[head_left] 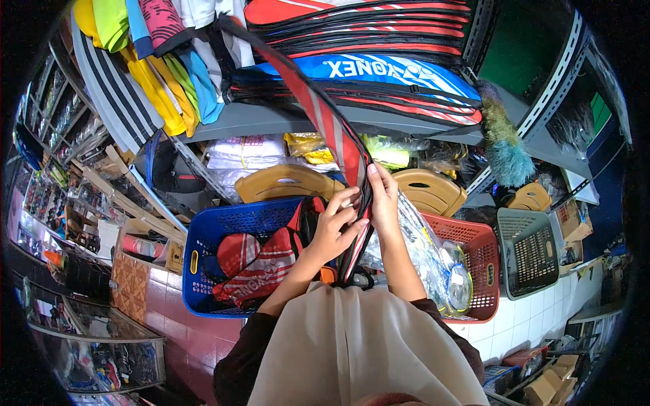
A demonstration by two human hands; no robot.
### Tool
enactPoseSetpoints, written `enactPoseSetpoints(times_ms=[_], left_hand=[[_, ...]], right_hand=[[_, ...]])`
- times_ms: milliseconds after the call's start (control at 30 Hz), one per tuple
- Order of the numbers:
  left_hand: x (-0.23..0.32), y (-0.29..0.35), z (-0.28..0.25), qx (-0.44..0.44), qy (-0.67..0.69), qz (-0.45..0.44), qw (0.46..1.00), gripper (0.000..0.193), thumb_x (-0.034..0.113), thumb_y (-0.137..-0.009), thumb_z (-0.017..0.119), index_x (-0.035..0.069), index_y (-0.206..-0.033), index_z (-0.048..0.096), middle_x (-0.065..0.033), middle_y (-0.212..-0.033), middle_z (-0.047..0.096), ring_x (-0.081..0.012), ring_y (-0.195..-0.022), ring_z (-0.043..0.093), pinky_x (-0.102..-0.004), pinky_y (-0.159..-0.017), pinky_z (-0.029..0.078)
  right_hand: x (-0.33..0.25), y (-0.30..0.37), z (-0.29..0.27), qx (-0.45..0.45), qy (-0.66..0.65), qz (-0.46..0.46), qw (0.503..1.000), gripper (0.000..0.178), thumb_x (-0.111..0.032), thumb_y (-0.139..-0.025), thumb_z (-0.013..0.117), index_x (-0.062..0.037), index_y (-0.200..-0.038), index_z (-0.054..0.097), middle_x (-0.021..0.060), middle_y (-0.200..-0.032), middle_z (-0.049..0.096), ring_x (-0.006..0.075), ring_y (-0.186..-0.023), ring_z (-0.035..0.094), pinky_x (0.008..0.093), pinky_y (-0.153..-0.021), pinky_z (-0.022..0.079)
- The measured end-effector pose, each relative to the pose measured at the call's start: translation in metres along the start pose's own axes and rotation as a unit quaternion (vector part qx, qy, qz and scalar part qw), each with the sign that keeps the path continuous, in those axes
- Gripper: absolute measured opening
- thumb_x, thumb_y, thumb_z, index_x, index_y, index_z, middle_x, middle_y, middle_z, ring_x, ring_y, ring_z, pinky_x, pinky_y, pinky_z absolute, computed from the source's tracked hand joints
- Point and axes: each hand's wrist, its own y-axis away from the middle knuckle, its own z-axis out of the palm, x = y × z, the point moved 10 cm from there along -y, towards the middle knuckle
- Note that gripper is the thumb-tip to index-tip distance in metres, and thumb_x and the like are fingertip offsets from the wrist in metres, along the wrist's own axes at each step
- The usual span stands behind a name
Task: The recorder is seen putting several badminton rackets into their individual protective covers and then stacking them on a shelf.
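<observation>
A long, flat racket bag [327, 122], red and grey with black edging, is held nearly edge-on in front of me. It slants from the shelf at the upper left down towards my body. My left hand [330, 229] is closed on its near part, fingers bent at the edge. Just to the right, my right hand [384, 203] grips the same bag from the other side, thumb and fingers along its black edge. More red racket bags [261, 267] lie in the blue basket [193, 233] below my left forearm.
A red basket [484, 260] with plastic-wrapped rackets [455, 277] stands at the right, beside a grey basket [511, 284]. Ahead, a grey shelf [406, 123] carries stacked racket bags [365, 74], folded clothes [159, 74] and a fluffy duster [504, 145]. Glass cases [112, 355] stand lower left.
</observation>
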Motion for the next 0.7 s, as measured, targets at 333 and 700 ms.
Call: enactPoseSetpoints(times_ms=[333, 700], left_hand=[[-0.005, 0.014, -0.035, 0.146, 0.085, -0.014, 0.986, 0.029, 0.014, -0.089, 0.05, -0.002, -0.065, 0.044, -0.0213, -0.119, 0.053, -0.0273, -0.105, 0.052, -0.0357, -0.092, 0.038], [-0.086, 0.123, -0.083, 0.423, -0.018, -0.139, 0.895, 0.024, 0.014, -0.094, 0.04, -0.005, -0.083, 0.05, -0.013, -0.111, 0.052, -0.0175, -0.092, 0.048, -0.0295, -0.082, 0.036]], right_hand=[[0.019, 0.004, -0.038, 0.101, -0.128, -0.023, 0.986, 0.026, -0.018, -0.091, 0.057, 0.0037, -0.103, 0.063, 0.003, -0.093, 0.064, 0.0062, -0.082, 0.054, 0.0215, -0.076, 0.042], [0.099, 0.028, -0.133, 0.187, -0.063, 0.033, 0.98, 0.024, -0.019, -0.092, 0.052, 0.0007, -0.089, 0.064, 0.0037, -0.082, 0.065, 0.0088, -0.072, 0.056, 0.0236, -0.069, 0.044]])
